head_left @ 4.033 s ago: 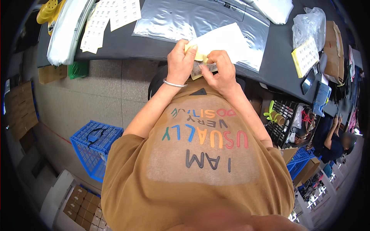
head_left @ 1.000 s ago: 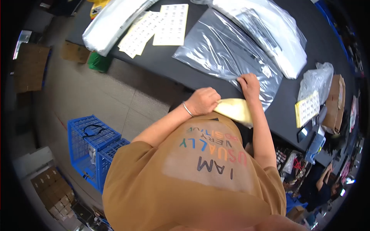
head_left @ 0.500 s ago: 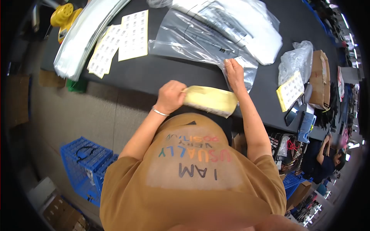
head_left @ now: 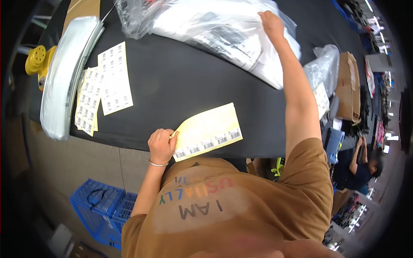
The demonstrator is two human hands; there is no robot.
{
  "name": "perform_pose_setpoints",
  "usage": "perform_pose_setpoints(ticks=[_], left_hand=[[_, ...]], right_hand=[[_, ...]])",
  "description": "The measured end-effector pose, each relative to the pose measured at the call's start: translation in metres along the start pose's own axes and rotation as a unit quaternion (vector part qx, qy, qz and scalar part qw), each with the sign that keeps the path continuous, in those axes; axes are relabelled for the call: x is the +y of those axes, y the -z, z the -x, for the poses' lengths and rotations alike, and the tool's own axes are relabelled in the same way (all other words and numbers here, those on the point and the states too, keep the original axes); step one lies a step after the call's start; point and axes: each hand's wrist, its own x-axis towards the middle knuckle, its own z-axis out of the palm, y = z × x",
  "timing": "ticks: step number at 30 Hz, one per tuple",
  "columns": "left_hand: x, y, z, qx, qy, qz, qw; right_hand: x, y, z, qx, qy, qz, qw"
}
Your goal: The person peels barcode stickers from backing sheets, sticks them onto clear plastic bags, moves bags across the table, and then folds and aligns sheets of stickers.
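Observation:
My left hand (head_left: 162, 146), with a bracelet at the wrist, is closed on the left end of a yellow label sheet (head_left: 206, 127). One row of barcode stickers runs along the sheet's near edge; the rest of its face is bare backing. At the far side of the black table, my right hand (head_left: 272, 28) pinches the clear film of a plastic bag (head_left: 254, 26) on a pile of bagged white goods (head_left: 232, 43). Its fingertips are partly hidden from view.
Barcode label sheets (head_left: 115, 77) lie left on the table, beside a stack of clear plastic bags (head_left: 69, 77) and a yellow device (head_left: 36, 60). A cardboard box (head_left: 347, 88) stands right. Blue crates (head_left: 97, 202) are on the floor. Another person (head_left: 361, 167) is far right.
My right hand has moved away from me with the clear bag, onto the pile. My left hand has shifted left and nearer, and the label sheet now lies turned with its stickers showing.

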Motion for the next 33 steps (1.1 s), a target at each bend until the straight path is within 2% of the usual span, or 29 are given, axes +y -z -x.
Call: perform_pose_setpoints(ticks=[2,3,4,5,6,7,8,10,14,16,17,20,23,27,29,30,32,33], left_hand=[[0.002,0.0,-0.002,-0.004,0.024,-0.015,1.0],[0.002,-0.001,-0.004,-0.007,0.02,-0.005,1.0],[0.002,0.002,-0.003,-0.012,0.017,0.0,1.0],[0.003,0.002,-0.003,-0.007,0.016,-0.001,1.0],[0.003,0.001,-0.004,-0.001,0.01,-0.002,1.0],[0.004,0.0,-0.003,-0.004,0.017,-0.002,1.0],[0.005,0.002,-0.003,-0.007,0.019,0.003,1.0],[0.007,0.005,-0.002,-0.007,0.024,-0.006,1.0],[0.008,0.004,-0.004,0.001,0.022,0.007,1.0],[0.007,0.001,-0.003,0.015,0.004,0.003,1.0],[0.007,0.0,-0.001,0.022,0.005,-0.008,1.0],[0.008,-0.003,-0.001,0.033,0.012,0.004,0.999],[0.008,-0.004,-0.003,0.044,0.006,0.019,0.999],[0.001,-0.007,-0.004,0.072,-0.011,0.025,0.997],[0.001,-0.009,-0.005,0.054,-0.006,0.013,0.998],[0.0,-0.01,-0.006,0.063,-0.016,0.004,0.998],[0.0,-0.01,-0.004,0.065,-0.015,0.002,0.998],[0.001,-0.011,-0.004,0.069,-0.013,-0.005,0.998]], right_hand=[[0.023,-0.034,-0.016,0.035,0.014,0.066,0.997],[0.021,-0.041,-0.017,-0.002,-0.036,0.075,0.997],[0.024,-0.045,-0.003,-0.022,0.043,0.122,0.991],[0.032,-0.065,0.003,0.005,0.054,0.163,0.985],[0.062,-0.087,0.0,0.077,0.132,0.174,0.973],[0.054,-0.079,0.001,0.077,0.079,0.173,0.979],[0.038,-0.066,-0.002,0.042,-0.074,0.063,0.994],[0.032,-0.051,-0.005,0.019,-0.097,0.022,0.995],[0.104,-0.067,-0.031,-0.092,-0.053,0.01,0.994],[0.11,-0.049,-0.028,-0.108,-0.021,0.047,0.993],[0.095,-0.035,-0.008,0.022,0.029,-0.001,0.999],[0.031,0.025,0.05,0.118,0.06,-0.08,0.988],[-0.036,0.076,0.12,0.114,0.091,-0.146,0.979],[-0.133,0.176,0.19,0.188,0.138,-0.214,0.949],[-0.168,0.227,0.224,0.222,0.218,-0.26,0.914],[-0.166,0.249,0.237,0.304,0.354,-0.094,0.879],[-0.195,0.278,0.265,0.474,0.44,-0.029,0.763],[-0.216,0.288,0.274,0.469,0.451,-0.24,0.72]])
